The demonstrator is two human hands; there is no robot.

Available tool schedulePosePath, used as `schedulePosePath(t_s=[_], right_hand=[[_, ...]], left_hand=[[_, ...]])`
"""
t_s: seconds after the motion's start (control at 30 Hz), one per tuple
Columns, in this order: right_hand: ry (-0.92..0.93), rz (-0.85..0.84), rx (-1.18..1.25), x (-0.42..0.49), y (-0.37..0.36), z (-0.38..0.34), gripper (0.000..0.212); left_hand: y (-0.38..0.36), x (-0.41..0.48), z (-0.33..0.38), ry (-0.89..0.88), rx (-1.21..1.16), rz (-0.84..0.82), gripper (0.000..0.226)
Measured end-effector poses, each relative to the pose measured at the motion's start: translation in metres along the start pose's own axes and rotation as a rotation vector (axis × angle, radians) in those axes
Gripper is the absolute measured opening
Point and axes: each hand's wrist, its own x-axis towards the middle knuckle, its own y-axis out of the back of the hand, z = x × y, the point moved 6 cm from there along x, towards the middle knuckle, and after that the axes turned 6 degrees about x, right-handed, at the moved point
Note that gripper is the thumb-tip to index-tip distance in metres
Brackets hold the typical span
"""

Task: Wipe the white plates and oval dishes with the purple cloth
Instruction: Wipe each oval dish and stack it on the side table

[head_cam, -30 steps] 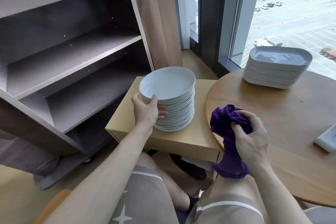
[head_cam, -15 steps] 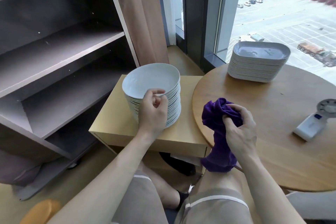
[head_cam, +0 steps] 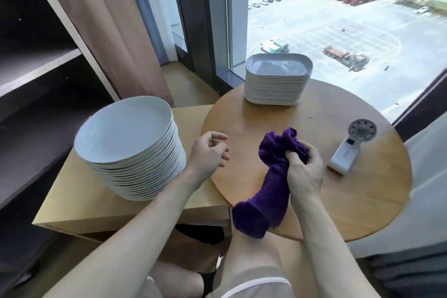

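The left hand [head_cam: 208,151] has come off the stack of white plates [head_cam: 125,133]. Half a second ago it was pinching the rim of the top plate; now it hangs over the left edge of the round table [head_cam: 266,121], apart from the stack, its fingers [head_cam: 219,136] loosely curled and holding nothing. No plate came away with it, and the pile sits whole on the low side table [head_cam: 96,203] just left of the round table.

The right hand [head_cam: 306,174] is unchanged. It grips the purple cloth [head_cam: 271,193] bunched in its fist over the near edge of the round table, one end puffing out above the fingers and the rest hanging past the table's rim toward the person's lap.

The view has also swung toward the round table, where the oval dishes [head_cam: 275,89] are stacked at the far edge by the window [head_cam: 338,31]. A small white fan [head_cam: 348,150] lies at the right side.

My reading is that wiping has not begun on either pile. With the plate released and the free hand nearing the cloth, the person may be about to re-fold it, or may start with the dishes instead. I cannot tell which.
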Motion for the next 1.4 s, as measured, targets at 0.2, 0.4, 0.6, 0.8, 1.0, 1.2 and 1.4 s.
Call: schedulePosePath(t_s=[0.2,0.4,0.6,0.8,1.0,1.2,1.4], right_hand=[[0.197,0.037,-0.335,0.064,-0.004,-0.018,0.029],[0.216,-0.092,-0.992,0.131,-0.031,0.014,0.052],[0.241,-0.014,-1.197,0.189,-0.030,0.024,0.060],[0.264,0.217,-0.800,0.244,-0.019,0.011,0.046],[0.252,0.211,-0.728,0.290,-0.033,0.007,0.037],[0.177,0.120,-0.581,0.326,-0.050,0.007,0.050],[0.312,-0.057,-0.723,0.325,-0.058,0.014,0.038]], left_hand=[[-0.040,0.047,-0.019,-0.104,0.266,0.015,0.027],[-0.061,0.093,-0.027,-0.196,0.416,-0.020,0.044],[-0.073,0.150,-0.019,-0.183,0.214,0.074,0.047],[-0.079,0.187,-0.018,-0.161,-0.058,0.094,0.056],[-0.087,0.239,-0.010,-0.168,-0.012,0.050,0.070],[-0.119,0.276,0.006,-0.174,-0.059,-0.034,0.089],[-0.130,0.279,0.011,-0.200,0.088,-0.014,0.080]])
